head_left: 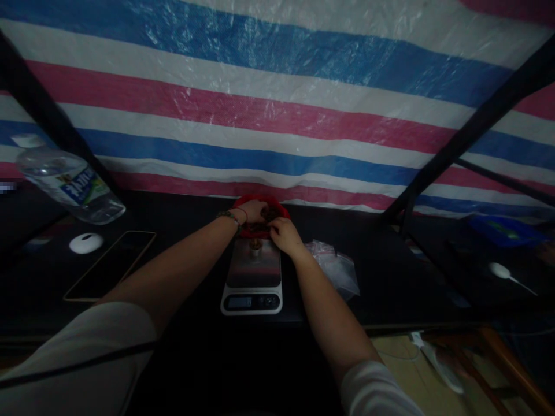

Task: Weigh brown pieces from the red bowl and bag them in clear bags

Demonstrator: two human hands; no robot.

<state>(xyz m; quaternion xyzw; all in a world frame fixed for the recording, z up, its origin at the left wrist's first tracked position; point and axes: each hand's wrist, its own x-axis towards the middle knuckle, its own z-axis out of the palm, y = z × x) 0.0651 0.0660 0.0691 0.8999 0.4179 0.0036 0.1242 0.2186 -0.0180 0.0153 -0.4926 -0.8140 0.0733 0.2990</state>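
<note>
Flanking scale (252,274): phone (110,263), plastic bags (340,271)

Bare hands (282,232); pale short sleeves (99,346); beaded bracelet (230,216), red cord (244,212), left wrist (241,218).

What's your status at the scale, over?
Left hand in red container, right hand at its edge. Small brown-topped item on scale. Plastic bags right of scale.

A scale (254,273) stands on a black table (377,277), a small cup (255,249) on its plate. Just behind the scale, a red bowl (282,207) holds brown pieces (272,212); the left hand (252,210) reaches into it, the right hand (284,234) at its right side. Right of the scale lie clear bags (338,270); left, a phone (110,266), a mouse (87,243) and, farther off, a bottle (71,182). Well behind the scale hangs a striped sheet (277,115).
</note>
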